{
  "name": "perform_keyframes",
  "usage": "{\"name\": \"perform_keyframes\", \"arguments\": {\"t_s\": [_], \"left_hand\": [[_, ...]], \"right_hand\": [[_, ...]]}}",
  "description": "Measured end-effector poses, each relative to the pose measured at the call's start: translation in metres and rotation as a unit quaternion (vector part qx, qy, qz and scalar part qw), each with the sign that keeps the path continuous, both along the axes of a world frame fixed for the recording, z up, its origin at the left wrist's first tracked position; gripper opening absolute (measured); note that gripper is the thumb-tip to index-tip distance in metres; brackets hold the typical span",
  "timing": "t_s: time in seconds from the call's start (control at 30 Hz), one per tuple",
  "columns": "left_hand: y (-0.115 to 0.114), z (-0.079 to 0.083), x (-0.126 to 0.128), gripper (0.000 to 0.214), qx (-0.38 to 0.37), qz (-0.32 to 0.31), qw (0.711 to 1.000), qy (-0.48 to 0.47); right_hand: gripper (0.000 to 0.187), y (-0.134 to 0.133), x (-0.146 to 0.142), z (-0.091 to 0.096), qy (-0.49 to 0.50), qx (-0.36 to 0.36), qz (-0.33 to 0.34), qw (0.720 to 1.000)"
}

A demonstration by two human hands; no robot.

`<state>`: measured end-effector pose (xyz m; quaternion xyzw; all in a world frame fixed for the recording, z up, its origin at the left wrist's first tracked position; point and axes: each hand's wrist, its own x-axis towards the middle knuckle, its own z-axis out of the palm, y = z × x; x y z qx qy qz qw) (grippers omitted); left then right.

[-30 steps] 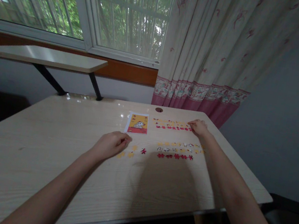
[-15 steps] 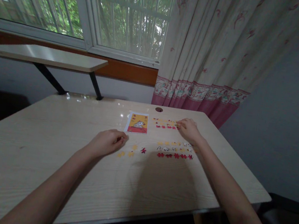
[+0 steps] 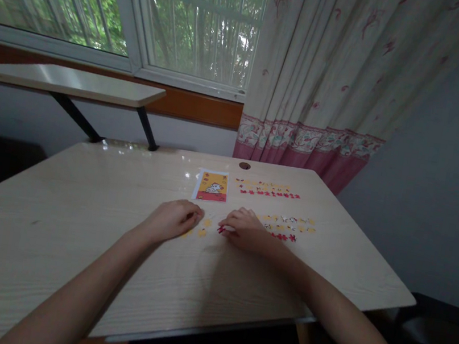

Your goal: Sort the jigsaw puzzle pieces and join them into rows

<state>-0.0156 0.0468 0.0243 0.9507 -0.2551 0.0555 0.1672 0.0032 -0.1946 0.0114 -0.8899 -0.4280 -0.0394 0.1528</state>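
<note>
I am looking down at a pale wooden table (image 3: 76, 218) standing under a window (image 3: 192, 17), with a curtain (image 3: 323, 65) hanging at the far right. My left hand (image 3: 173, 220) is resting on the table near the middle, curled narrow; I cannot tell whether it is holding anything. My right hand (image 3: 244, 229) is lying just right of it, fingers drawn close, the tips touching a red piece (image 3: 221, 229); I cannot tell whether they are gripping it. Yellow pieces (image 3: 202, 232) are lying between the two hands. A card (image 3: 212, 186) is sitting farther off, with far rows (image 3: 267, 190) of pieces to its right and near rows (image 3: 288, 227) just beyond my right wrist.
</note>
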Motion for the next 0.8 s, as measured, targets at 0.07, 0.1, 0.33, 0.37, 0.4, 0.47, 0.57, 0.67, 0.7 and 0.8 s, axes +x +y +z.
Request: {"name": "perform_keyframes", "arguments": {"t_s": [0.07,0.1,0.33,0.37,0.4,0.47,0.57,0.67,0.7,0.8], "left_hand": [[0.0,0.001,0.0,0.028,-0.011,0.01,1.0,-0.013],[0.0,0.001,0.0,0.028,-0.014,0.015,1.0,-0.019],[-0.002,0.0,-0.002,0.027,-0.041,0.001,0.999,-0.016],[-0.003,0.0,-0.002,0.026,-0.043,0.0,0.999,-0.014],[-0.003,0.001,-0.002,0.026,-0.044,0.0,0.999,-0.013],[-0.005,0.002,-0.003,0.026,-0.04,-0.001,0.999,-0.011],[-0.007,0.002,-0.004,0.026,-0.029,-0.006,1.0,-0.005],[-0.01,0.0,-0.005,0.026,-0.039,-0.019,0.999,0.005],[-0.011,-0.001,-0.005,0.026,-0.048,-0.024,0.999,0.009],[-0.017,-0.002,-0.007,0.026,-0.09,-0.042,0.994,0.04]], "right_hand": [[0.018,-0.002,0.001,0.001,0.026,0.024,0.005,0.999],[0.017,-0.002,0.001,0.002,0.039,0.033,0.009,0.999],[0.012,-0.002,-0.003,0.006,0.069,0.066,0.023,0.995],[0.012,-0.002,-0.004,0.006,0.068,0.067,0.023,0.995],[0.011,-0.002,-0.004,0.006,0.065,0.069,0.023,0.995],[0.012,-0.002,-0.005,0.005,0.058,0.075,0.023,0.995],[0.014,-0.002,-0.006,0.004,0.058,0.076,0.031,0.995],[0.013,-0.002,-0.006,0.003,0.072,0.081,0.04,0.993],[0.011,-0.002,-0.005,0.003,0.075,0.092,0.039,0.992],[0.01,-0.001,-0.003,0.004,0.061,0.157,0.034,0.985]]}}
